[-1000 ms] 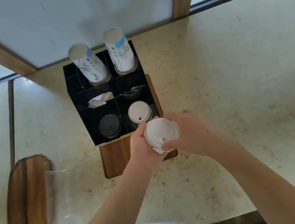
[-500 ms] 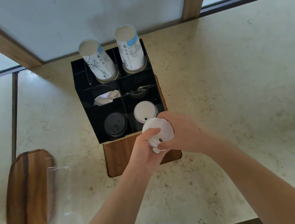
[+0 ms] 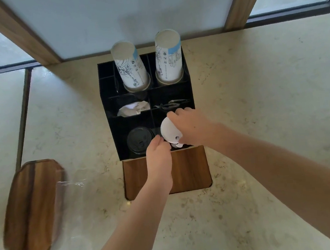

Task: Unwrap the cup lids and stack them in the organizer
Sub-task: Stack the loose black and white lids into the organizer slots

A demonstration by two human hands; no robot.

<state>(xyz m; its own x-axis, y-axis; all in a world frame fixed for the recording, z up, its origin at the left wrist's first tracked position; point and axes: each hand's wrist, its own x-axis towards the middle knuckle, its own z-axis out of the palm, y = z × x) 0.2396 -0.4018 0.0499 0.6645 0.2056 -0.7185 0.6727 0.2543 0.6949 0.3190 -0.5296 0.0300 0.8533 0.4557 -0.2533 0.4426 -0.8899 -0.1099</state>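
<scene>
A black organizer point(image 3: 109, 117) with several compartments stands on a wooden base point(image 3: 190, 168). My right hand point(image 3: 192, 126) grips a stack of white cup lids point(image 3: 168, 131), tilted, over the front right compartment. My left hand point(image 3: 158, 155) touches the lower edge of that stack with its fingertips, at the organizer's front wall. A stack of black lids point(image 3: 139, 140) fills the front left compartment. The white lids that sat in the front right compartment are hidden behind the held stack.
Two stacks of upside-down paper cups point(image 3: 131, 68) point(image 3: 168, 58) rise from the back compartments. Crumpled paper point(image 3: 132, 108) lies in a middle compartment. A wooden tray point(image 3: 31, 206) with clear plastic wrap point(image 3: 71, 184) beside it lies at the left on the marble counter.
Both hands have carried the white lids forward, from above the wooden base to over the front right compartment. The stack has tilted more.
</scene>
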